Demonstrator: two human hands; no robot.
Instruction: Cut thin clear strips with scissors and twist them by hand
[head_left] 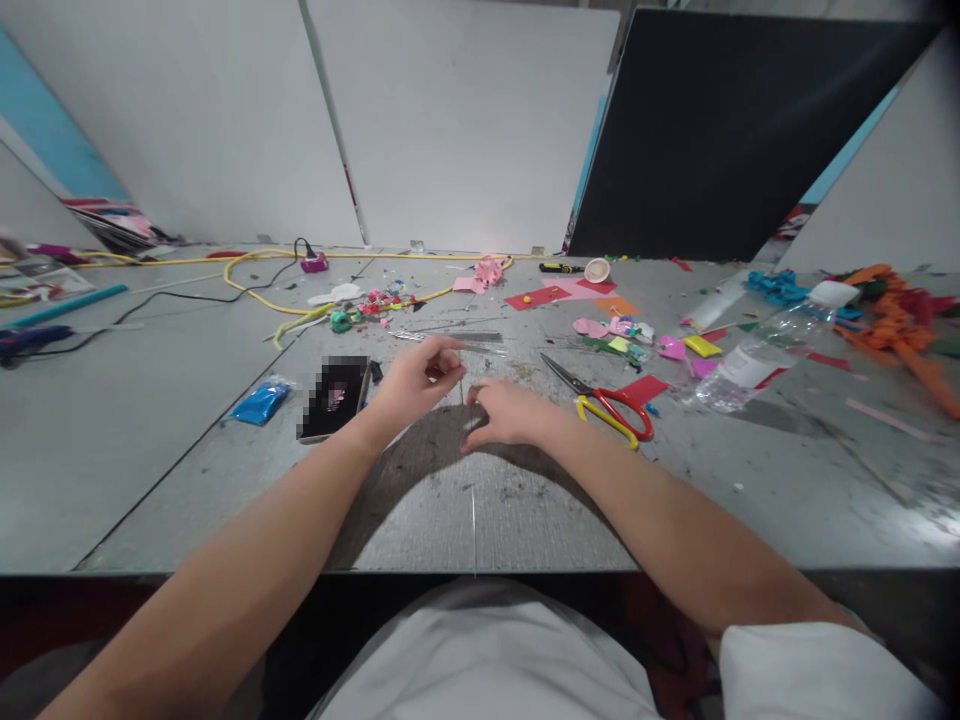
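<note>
My left hand (pixel 421 384) is closed in a pinch above the middle of the table. At its fingertips is the upper end of a thin pale wire (pixel 474 525), which runs down toward the table's front edge. Just right of it, my right hand (pixel 511 410) has thumb and fingers apart in a loose curve, with the wire passing near them. Behind both hands lies a bundle of thin metal wires (pixel 480 337). Scissors with red and yellow handles (pixel 600 395) rest beside my right wrist, blades partly apart.
Left of my hands are a dark phone (pixel 334 398) and a blue packet (pixel 261 401). A plastic bottle (pixel 765 355) leans at the right, near orange crafted strips (pixel 892 325). Scattered at the back are red paper (pixel 536 298), a yellow cord (pixel 251 285) and a glue gun (pixel 34 342).
</note>
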